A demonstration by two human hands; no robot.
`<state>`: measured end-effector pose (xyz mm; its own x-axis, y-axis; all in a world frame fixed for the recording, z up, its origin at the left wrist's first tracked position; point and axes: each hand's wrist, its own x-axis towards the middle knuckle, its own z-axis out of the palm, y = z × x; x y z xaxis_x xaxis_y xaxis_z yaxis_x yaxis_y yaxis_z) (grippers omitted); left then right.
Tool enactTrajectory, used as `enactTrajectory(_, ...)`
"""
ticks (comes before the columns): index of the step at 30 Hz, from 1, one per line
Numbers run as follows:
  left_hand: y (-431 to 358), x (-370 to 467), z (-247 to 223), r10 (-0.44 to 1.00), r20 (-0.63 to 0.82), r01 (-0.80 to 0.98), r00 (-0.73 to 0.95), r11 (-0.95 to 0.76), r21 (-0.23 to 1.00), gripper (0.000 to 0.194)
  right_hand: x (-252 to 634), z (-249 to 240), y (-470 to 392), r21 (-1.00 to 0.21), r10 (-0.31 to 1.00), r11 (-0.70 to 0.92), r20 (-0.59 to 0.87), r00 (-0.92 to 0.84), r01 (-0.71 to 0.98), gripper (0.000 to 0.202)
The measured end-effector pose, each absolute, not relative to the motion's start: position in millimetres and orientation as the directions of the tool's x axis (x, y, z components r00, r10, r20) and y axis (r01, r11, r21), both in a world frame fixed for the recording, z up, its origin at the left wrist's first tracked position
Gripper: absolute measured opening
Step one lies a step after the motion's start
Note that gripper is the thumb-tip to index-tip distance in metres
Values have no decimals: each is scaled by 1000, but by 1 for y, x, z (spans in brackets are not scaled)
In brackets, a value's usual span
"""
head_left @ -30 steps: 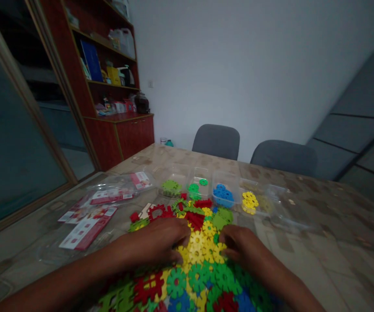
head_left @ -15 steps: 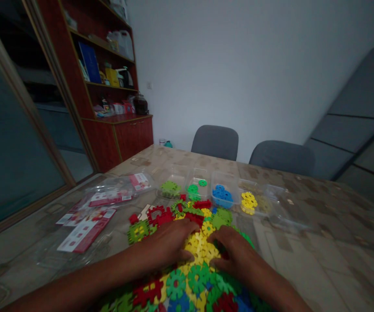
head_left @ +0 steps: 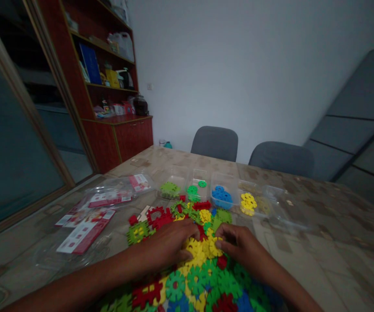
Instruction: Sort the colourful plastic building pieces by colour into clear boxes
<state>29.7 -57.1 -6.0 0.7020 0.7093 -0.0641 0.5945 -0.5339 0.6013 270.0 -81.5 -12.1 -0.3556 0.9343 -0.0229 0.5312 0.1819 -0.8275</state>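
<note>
On the table lies a heap of plastic toy building pieces, flower-shaped discs and notched squares. My left hand (head_left: 178,239) is curled around several yellow flower-shaped discs (head_left: 197,252), thumb on the near side and fingers on the far side. Opposite it, my right hand (head_left: 239,242) pinches a yellow flower-shaped disc (head_left: 214,248) between thumb and fingers. Green discs (head_left: 197,279) and red notched pieces (head_left: 147,294) lie nearer me. A red piece (head_left: 222,261) sits just below my right fingertips.
Beyond the heap stand clear plastic boxes holding light green pieces (head_left: 170,190), green discs (head_left: 192,193), blue discs (head_left: 221,197) and yellow discs (head_left: 248,203). Clear packaging with printed cards (head_left: 86,232) lies at left. Two grey chairs (head_left: 215,143) stand behind the table.
My right hand has moved slightly right and closed into a pinch on a yellow disc. The red piece below it has come into view. My left hand stays nearly in place.
</note>
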Motion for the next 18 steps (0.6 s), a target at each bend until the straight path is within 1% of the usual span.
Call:
enactTrajectory(2,-60,30,-5,710,-90,608,698,-522,598,39,271,-12,-81,-839,933,166,-36,-357,518,12)
enactTrajectory(4,-62,30,-6,714,-107,624,692,-516,587,38,271,-13,-81,-806,937,179,-36,-348,564,9)
enactTrajectory(7,-63,30,-9,717,-90,621,691,-525,582,36,273,-20,-82,-724,935,207,-51,-350,658,29)
enactTrajectory(10,-63,28,-9,704,-71,602,707,-545,584,32,275,-31,-85,-693,927,230,-57,-371,683,50)
enactTrajectory(12,-62,28,-8,700,-77,599,710,-544,588,28,275,-37,-87,-670,924,238,-67,-377,703,67)
enactTrajectory(13,-62,28,-8,700,-87,602,709,-537,591,27,275,-39,-88,-653,925,236,-76,-372,720,72)
enactTrajectory(16,-60,27,-9,698,-118,614,706,-520,593,21,272,-42,-89,-611,938,211,-93,-335,762,75)
enactTrajectory(18,-57,26,-12,696,-106,611,710,-533,586,19,270,-42,-89,-599,943,192,-108,-316,778,72)
